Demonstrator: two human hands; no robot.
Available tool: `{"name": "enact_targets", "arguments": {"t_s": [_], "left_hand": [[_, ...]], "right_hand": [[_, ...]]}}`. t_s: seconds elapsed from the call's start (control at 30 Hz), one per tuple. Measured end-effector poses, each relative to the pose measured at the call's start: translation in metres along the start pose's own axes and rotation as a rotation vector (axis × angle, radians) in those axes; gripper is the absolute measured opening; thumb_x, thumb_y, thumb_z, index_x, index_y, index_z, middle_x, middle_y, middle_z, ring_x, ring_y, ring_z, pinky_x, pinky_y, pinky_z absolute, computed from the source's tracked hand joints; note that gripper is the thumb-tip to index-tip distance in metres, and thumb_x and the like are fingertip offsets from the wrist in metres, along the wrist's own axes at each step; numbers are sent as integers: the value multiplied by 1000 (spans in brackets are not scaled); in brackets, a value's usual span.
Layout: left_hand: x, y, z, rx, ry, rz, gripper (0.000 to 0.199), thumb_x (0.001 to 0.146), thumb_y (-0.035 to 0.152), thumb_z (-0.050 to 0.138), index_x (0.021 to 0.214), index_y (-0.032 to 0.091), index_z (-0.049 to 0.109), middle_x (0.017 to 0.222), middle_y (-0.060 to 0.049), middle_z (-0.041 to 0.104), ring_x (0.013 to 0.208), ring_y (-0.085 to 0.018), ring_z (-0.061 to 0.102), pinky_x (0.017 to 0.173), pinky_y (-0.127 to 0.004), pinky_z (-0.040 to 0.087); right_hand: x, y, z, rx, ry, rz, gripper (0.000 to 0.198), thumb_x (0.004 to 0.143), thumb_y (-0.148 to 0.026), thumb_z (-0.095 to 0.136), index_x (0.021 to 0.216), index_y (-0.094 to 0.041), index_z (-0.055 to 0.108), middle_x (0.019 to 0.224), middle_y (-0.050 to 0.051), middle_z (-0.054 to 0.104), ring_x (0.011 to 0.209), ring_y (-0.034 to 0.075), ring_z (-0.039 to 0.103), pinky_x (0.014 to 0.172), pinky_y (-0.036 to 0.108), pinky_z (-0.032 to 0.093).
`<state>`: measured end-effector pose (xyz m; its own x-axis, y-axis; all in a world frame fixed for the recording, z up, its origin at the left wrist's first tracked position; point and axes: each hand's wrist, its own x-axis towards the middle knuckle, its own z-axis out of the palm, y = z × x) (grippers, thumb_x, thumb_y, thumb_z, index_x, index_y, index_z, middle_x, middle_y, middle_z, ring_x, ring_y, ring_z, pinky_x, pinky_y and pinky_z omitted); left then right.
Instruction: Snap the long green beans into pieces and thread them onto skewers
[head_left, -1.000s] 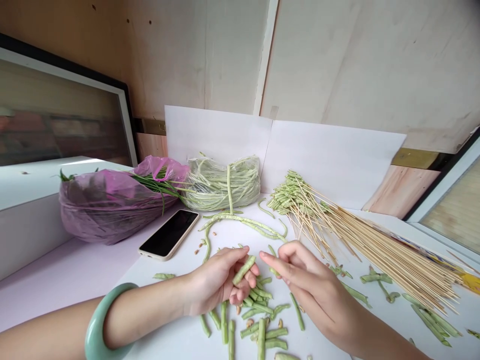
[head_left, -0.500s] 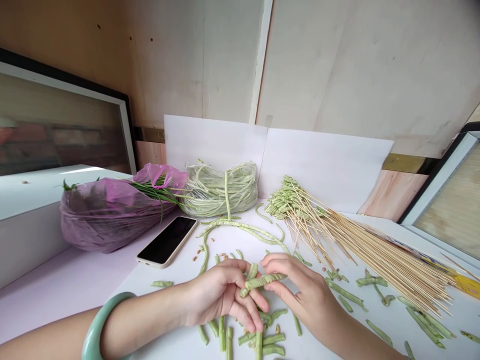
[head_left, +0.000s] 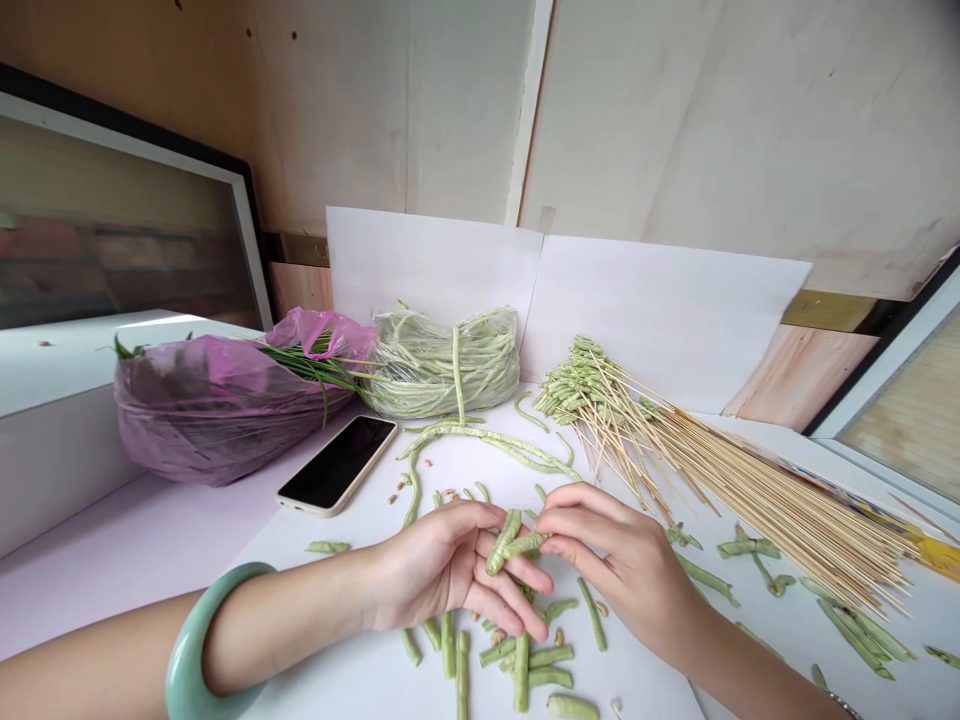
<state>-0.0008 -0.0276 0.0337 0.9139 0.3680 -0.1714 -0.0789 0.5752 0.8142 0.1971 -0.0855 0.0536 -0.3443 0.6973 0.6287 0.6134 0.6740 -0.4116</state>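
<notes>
My left hand point(head_left: 472, 560) is turned palm up with its fingers spread. Cut long bean pieces point(head_left: 504, 540) rest across its fingers, under the thumb. My right hand point(head_left: 611, 545) pinches the right end of one long bean piece point(head_left: 529, 544) between thumb and fingertips. That piece crosses another one above the left fingers. Below the hands, several short bean pieces point(head_left: 520, 672) lie scattered on the white tabletop point(head_left: 337, 640). Loose whole long beans point(head_left: 487, 436) curve over the table behind the hands.
A purple plastic bag of greens point(head_left: 217, 410) stands at the left, beside a phone point(head_left: 337, 465). Farther back is a clear bag of long beans point(head_left: 450, 365). On the right lie bamboo skewers point(head_left: 765, 495), with skewered beans point(head_left: 577, 380) at their far end, and more bean scraps point(head_left: 855, 625).
The right hand has shifted slightly right and up, and its bean piece points differently. The crossed piece on the left fingers shows more. The view has tilted slightly downward.
</notes>
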Motion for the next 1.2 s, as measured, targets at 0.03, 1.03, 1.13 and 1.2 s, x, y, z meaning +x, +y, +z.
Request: {"name": "enact_targets", "arguments": {"t_s": [0.03,1.03,1.13,1.2], "left_hand": [[0,0,0,-3,-3,-1,49,90,39,33,96,2,65,78,-18,70,77,-24,71,70,-26,51],[-5,4,13,191,9,-58,26,78,38,63,83,13,55,63,-6,67,42,-12,60,45,-20,45],[-5,1,15,307,63,-91,39,74,52,65,82,16,51,57,0,60,38,-9,52,38,-19,39],[-7,3,16,479,104,-54,44,75,59,62,79,17,48,54,5,51,38,-7,44,36,-18,31]], "right_hand": [[0,0,0,-18,-12,-6,20,87,-5,53,85,-19,68,86,4,62,68,13,61,60,22,49],[6,7,-12,-187,-359,-140,34,98,-36,48,72,-19,62,64,-1,49,64,16,47,66,30,38],[5,0,-9,-236,-364,-149,32,97,-27,50,67,-19,57,64,-1,45,64,15,44,63,28,37],[5,-6,-7,-264,-347,-148,29,95,-19,50,66,-18,54,65,-1,45,64,16,43,62,28,36]]}}
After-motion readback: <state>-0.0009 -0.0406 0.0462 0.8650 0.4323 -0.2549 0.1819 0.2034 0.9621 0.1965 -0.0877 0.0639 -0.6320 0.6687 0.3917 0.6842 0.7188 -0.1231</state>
